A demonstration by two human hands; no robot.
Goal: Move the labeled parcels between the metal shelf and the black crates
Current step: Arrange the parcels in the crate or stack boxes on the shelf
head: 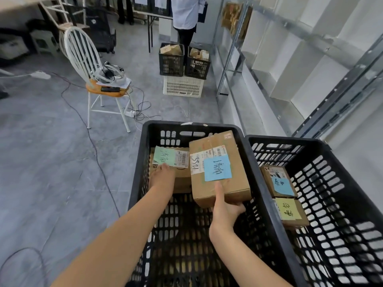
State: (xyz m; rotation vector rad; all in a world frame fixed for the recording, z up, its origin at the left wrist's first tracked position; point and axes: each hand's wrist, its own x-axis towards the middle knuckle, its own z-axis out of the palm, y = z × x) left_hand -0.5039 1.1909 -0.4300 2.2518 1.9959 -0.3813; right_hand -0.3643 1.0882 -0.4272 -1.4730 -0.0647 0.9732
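Crates, black slatted plastic, two, side by side with their long walls touching: left crate (143, 162) and right crate (323, 148). The near half of the left crate's floor is bare. The right crate's bare room lies along its right side. Open grey floor lies left of the crates, crossed by thin cables. The grey metal shelf (310, 48) runs along the right, just beside the right crate's far corner.

Parcels, brown cardboard, four in the near crates.
- Left crate, two. The large box with blue note (217, 168) is raised at an angle. The right hand (226, 210) grips its near end, thumb on top and fingers curled beneath. The lower box with green note (180, 177) sits by the far-left wall. The left hand (163, 179) lies on its top, a fingertip at the note's edge. Whether its fingers clasp the box cannot be told.
- Right crate, two, against the left wall, end to end: small box with blue note (277, 181) and small box with yellow note (290, 212).

Writing: each note carries handwritten Chinese characters. The green note and the large blue one appear to read 济南. The large box also has barcoded shipping labels and marker digits, not surely legible.

Beyond: two further black crates (171, 60) holding parcels, stacked on one white crate (182, 87); one white spindle-back chair (83, 56); one person in a white shirt (186, 11).
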